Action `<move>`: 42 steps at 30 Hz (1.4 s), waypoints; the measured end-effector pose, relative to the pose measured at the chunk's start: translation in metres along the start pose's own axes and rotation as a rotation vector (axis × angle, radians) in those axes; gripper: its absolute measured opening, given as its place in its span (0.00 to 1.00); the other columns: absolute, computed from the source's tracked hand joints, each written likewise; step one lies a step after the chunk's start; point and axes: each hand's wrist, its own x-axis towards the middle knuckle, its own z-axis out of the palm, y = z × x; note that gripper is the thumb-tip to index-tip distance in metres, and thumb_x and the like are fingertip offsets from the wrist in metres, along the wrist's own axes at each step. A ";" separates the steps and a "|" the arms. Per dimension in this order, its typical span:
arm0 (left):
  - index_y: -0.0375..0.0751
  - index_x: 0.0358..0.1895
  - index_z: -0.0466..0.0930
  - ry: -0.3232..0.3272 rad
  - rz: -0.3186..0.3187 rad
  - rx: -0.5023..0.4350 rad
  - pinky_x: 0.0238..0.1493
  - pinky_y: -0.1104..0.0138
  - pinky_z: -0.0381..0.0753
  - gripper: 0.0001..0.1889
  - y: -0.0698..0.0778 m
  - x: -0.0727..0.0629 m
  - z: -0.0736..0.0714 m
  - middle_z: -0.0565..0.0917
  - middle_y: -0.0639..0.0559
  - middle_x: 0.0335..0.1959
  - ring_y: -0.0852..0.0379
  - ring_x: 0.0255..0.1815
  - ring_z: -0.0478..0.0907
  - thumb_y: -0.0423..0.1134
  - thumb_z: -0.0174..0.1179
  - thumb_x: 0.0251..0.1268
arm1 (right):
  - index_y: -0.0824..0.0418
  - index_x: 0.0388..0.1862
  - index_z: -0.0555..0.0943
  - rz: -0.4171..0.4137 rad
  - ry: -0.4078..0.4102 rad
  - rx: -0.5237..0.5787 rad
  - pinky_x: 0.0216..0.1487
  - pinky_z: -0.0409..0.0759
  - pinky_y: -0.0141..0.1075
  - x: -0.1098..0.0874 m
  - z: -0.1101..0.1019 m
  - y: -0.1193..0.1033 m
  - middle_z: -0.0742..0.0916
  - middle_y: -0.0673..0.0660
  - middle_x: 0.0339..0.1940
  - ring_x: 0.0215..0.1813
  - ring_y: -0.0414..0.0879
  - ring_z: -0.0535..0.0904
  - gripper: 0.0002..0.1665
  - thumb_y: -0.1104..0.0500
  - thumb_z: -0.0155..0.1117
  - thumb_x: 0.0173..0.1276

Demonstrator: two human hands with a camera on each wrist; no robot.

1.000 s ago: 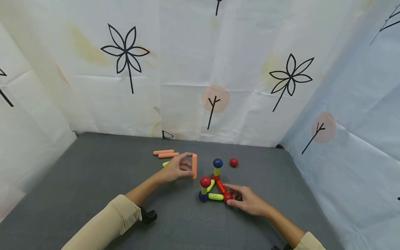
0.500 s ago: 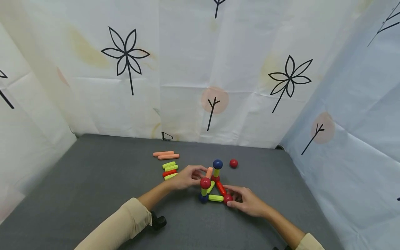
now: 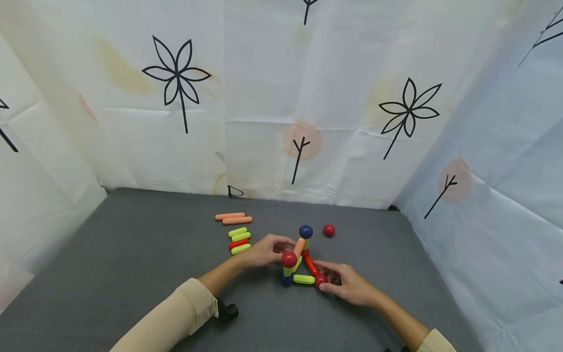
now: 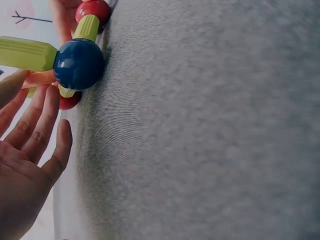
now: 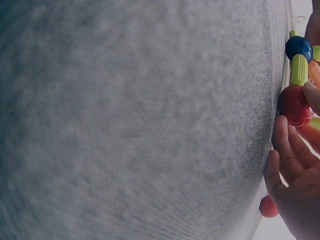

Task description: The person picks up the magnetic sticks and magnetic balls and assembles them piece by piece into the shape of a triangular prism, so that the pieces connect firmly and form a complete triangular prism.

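Note:
A triangle of magnetic sticks and balls lies on the grey tabletop. Its near side is a lime stick [image 3: 304,279] between a blue ball [image 3: 286,279] and a red ball [image 3: 320,279]; a red stick [image 3: 311,265] forms the right side. Two short lime posts carry an upper red ball [image 3: 289,259] and an upper blue ball [image 3: 306,231]. My left hand [image 3: 266,251] pinches a longer orange stick [image 3: 299,247], slanted between those two upper balls. Thumb and fingers of my right hand [image 3: 350,284] grip the corner red ball, also visible in the right wrist view.
Two orange sticks [image 3: 237,221] lie at the back left. Nearer, several short lime sticks [image 3: 241,248] and a red stick [image 3: 239,243] lie in a group beside my left hand. A loose red ball [image 3: 329,230] sits behind the structure. White patterned cloth [image 3: 264,98] encloses the table.
My left hand has carried the orange stick rightward and nearer, from upright beside the structure to slanted between the upper balls. My right hand has stayed at the corner red ball.

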 end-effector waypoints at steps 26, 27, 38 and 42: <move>0.33 0.59 0.79 0.229 -0.055 0.390 0.45 0.65 0.83 0.21 -0.016 -0.092 -0.072 0.86 0.45 0.50 0.51 0.50 0.85 0.33 0.67 0.63 | 0.66 0.71 0.70 -0.025 0.013 -0.005 0.39 0.77 0.32 -0.002 0.002 0.000 0.83 0.53 0.44 0.40 0.41 0.79 0.32 0.56 0.64 0.72; 0.33 0.59 0.79 0.215 -0.049 0.415 0.45 0.65 0.83 0.21 -0.016 -0.092 -0.071 0.86 0.45 0.50 0.51 0.49 0.84 0.33 0.68 0.62 | 0.66 0.71 0.70 -0.027 0.015 -0.005 0.39 0.77 0.32 -0.002 0.002 0.000 0.83 0.53 0.44 0.39 0.41 0.79 0.32 0.56 0.64 0.72; 0.40 0.54 0.82 0.253 -0.081 0.719 0.43 0.60 0.81 0.20 -0.013 -0.085 -0.051 0.85 0.55 0.44 0.60 0.41 0.81 0.31 0.72 0.57 | 0.66 0.71 0.70 -0.016 0.016 -0.007 0.40 0.77 0.32 -0.002 0.002 -0.002 0.83 0.53 0.45 0.41 0.42 0.80 0.32 0.55 0.64 0.72; 0.42 0.54 0.83 0.279 -0.083 0.813 0.40 0.61 0.80 0.19 -0.009 -0.079 -0.042 0.84 0.57 0.40 0.61 0.39 0.79 0.32 0.71 0.58 | 0.66 0.71 0.70 -0.013 0.014 -0.005 0.40 0.77 0.32 -0.002 0.002 -0.002 0.83 0.53 0.45 0.41 0.42 0.79 0.32 0.55 0.64 0.72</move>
